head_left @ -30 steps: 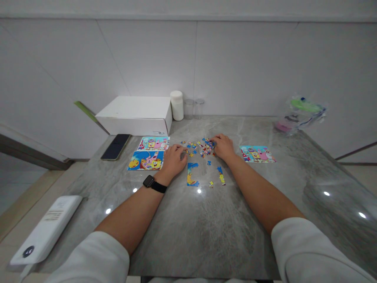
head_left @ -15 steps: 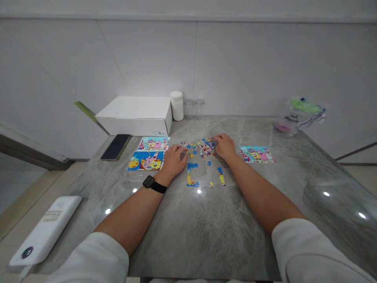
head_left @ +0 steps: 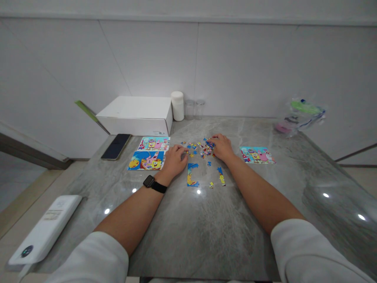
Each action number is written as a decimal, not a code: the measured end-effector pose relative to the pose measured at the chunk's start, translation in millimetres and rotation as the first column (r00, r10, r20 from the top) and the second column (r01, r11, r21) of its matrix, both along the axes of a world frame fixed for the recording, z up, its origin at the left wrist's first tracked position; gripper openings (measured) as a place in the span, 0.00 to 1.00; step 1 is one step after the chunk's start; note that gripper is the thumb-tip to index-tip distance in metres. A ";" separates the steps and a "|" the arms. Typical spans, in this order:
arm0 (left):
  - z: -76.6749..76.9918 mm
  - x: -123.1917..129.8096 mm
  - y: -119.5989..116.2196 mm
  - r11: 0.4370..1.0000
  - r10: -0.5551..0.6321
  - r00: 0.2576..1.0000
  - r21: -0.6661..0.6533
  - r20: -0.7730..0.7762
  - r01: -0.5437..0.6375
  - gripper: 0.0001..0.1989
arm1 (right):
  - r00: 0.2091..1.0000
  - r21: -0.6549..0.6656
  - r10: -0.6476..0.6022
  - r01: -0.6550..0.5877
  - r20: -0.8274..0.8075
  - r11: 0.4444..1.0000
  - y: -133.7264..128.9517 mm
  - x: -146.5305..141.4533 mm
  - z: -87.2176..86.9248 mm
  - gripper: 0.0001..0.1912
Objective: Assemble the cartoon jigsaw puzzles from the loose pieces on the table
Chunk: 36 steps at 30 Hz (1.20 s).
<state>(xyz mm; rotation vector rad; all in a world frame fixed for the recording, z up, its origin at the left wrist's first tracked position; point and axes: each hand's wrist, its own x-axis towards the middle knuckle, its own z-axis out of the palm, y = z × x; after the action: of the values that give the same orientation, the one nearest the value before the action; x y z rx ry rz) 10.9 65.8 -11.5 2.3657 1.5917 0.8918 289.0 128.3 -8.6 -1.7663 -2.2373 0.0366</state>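
Loose jigsaw puzzle pieces [head_left: 207, 148] lie in a small heap in the middle of the table. My right hand [head_left: 221, 147] reaches over the heap's right side, fingers stretched out and touching the pieces. My left hand [head_left: 176, 159] rests at the left of the scattered pieces, fingers loosely bent and apart, with a small yellowish piece by its fingertips. Nearer to me lies a joined corner section [head_left: 190, 177] of blue and yellow pieces. To its right are a short joined strip [head_left: 221, 176], a single yellow piece [head_left: 211, 184] and a blue piece [head_left: 209, 163].
Two cartoon picture cards, one at the back [head_left: 153, 143] and one in front [head_left: 144, 160], lie left of my left hand; another card [head_left: 258, 155] lies right. Around are a phone [head_left: 116, 147], white box [head_left: 135, 114], white bottle [head_left: 177, 106], clear jars, plastic bag [head_left: 300, 116] and white device [head_left: 47, 228].
My right hand has shifted slightly left, further over the heap of puzzle pieces. My left hand and the joined sections stay where they were.
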 end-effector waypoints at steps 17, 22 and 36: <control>3.2 1.1 0.0 1.000 0.002 0.998 -0.007 0.064 -0.002 0.13 | 0.995 -0.063 -0.051 0.056 0.082 0.996 41.3 -9.5 18.1 0.15; 5.4 1.8 -0.5 1.000 -0.004 0.997 -0.016 0.082 0.006 0.12 | 0.984 -0.149 -0.041 0.067 0.175 0.987 59.6 -7.5 28.0 0.14; 2.3 2.2 1.9 1.000 -0.001 0.993 -0.011 0.117 0.002 0.12 | 0.976 -0.221 0.018 0.031 0.218 0.975 71.1 1.8 35.7 0.09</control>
<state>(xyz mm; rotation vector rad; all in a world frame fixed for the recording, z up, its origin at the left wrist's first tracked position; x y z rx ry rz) 13.1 67.7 -9.2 2.2620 1.5460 0.9983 290.8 199.3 27.1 -1.9797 -2.4661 0.1001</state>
